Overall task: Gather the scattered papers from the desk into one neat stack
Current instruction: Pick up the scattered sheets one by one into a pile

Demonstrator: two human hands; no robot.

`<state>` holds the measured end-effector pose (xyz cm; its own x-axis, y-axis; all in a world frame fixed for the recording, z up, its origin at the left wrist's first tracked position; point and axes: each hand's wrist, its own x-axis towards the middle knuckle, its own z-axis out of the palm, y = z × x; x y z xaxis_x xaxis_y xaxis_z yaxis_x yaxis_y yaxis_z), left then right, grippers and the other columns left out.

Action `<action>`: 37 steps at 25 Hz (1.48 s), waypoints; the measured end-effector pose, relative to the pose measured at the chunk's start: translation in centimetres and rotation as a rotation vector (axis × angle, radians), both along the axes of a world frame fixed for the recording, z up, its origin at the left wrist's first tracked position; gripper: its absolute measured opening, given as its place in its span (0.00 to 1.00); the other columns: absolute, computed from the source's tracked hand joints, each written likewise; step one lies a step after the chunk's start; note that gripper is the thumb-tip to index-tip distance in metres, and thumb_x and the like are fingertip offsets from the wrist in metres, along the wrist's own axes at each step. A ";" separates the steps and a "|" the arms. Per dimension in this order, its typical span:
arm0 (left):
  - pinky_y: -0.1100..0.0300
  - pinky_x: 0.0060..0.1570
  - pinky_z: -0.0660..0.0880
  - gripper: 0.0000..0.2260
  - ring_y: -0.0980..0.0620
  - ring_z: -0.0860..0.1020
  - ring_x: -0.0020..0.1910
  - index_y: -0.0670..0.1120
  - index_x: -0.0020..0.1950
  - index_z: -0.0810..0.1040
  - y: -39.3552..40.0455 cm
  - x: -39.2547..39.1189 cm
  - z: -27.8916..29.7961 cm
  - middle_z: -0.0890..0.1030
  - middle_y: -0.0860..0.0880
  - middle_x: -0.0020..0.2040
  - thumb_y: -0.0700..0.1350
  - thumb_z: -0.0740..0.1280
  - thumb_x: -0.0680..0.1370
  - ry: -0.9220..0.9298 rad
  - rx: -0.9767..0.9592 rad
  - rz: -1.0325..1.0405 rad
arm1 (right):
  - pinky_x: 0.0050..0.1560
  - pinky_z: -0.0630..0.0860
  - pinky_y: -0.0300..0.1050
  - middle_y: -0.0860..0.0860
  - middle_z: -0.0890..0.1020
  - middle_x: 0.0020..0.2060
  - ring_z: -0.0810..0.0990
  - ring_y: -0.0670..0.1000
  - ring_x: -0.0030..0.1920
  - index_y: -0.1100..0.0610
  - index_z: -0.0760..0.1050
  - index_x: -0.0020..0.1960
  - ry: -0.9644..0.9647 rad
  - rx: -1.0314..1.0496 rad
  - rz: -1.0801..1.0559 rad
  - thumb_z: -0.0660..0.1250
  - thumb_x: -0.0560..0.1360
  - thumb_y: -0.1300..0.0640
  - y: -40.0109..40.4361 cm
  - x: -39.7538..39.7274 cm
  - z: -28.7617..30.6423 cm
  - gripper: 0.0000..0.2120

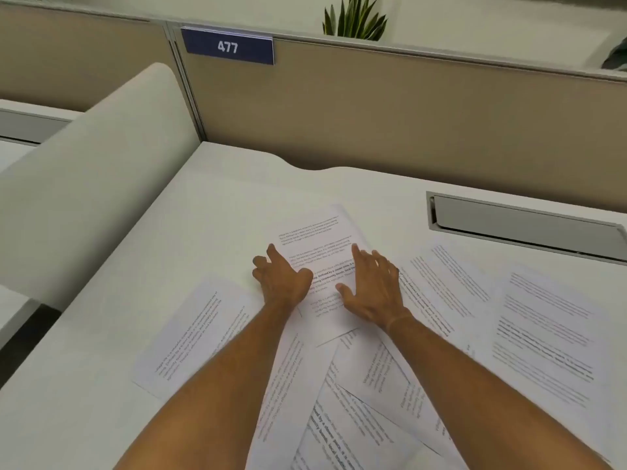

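Several printed white sheets lie scattered over the white desk. The farthest sheet lies at the centre, tilted. My left hand rests on its left edge with fingers spread and slightly curled. My right hand lies flat on its right side, fingers apart. Another sheet lies to the left, one at the far right, one right of my right hand. More overlapping sheets lie near me between and under my forearms.
A beige partition with a blue "477" sign closes the desk's far side. A grey cable tray lid sits in the desk at the back right. A curved white divider rises on the left. A plant stands behind the partition.
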<state>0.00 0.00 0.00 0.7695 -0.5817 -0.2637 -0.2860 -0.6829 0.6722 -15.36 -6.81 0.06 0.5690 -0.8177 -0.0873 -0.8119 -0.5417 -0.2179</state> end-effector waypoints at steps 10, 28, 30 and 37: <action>0.51 0.51 0.75 0.32 0.37 0.77 0.56 0.43 0.71 0.60 -3.8 1.2 -0.6 0.73 0.39 0.63 0.44 0.70 0.72 0.237 -0.170 0.281 | 0.71 0.57 0.63 0.54 0.63 0.76 0.62 0.55 0.74 0.51 0.44 0.80 0.040 0.048 0.037 0.62 0.73 0.38 -0.2 1.5 -2.2 0.43; 0.55 0.47 0.76 0.23 0.51 0.78 0.44 0.51 0.56 0.66 19.5 -0.1 -0.5 0.76 0.55 0.44 0.38 0.75 0.70 0.234 -0.358 0.679 | 0.63 0.66 0.54 0.57 0.72 0.64 0.69 0.58 0.64 0.58 0.68 0.70 -0.036 0.199 0.246 0.65 0.74 0.40 6.3 8.2 -0.7 0.31; 0.53 0.49 0.74 0.22 0.45 0.77 0.49 0.48 0.57 0.67 20.6 0.0 -0.7 0.75 0.53 0.44 0.39 0.75 0.69 0.135 -0.271 0.670 | 0.61 0.69 0.54 0.57 0.72 0.62 0.69 0.59 0.61 0.59 0.70 0.66 -0.014 0.208 0.283 0.68 0.72 0.39 7.4 9.5 -0.5 0.31; 0.39 0.63 0.69 0.25 0.35 0.64 0.63 0.45 0.59 0.67 21.3 0.6 -1.4 0.65 0.38 0.64 0.46 0.76 0.68 0.130 -0.033 0.731 | 0.54 0.74 0.51 0.57 0.72 0.58 0.73 0.59 0.58 0.59 0.69 0.62 0.032 0.323 0.325 0.73 0.69 0.42 9.4 11.4 -0.1 0.31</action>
<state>0.57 21.30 -1.41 0.9272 0.0575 -0.3701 0.3167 -0.6478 0.6928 -3.99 2.60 -0.08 0.7845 -0.5249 -0.3302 -0.6199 -0.6779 -0.3950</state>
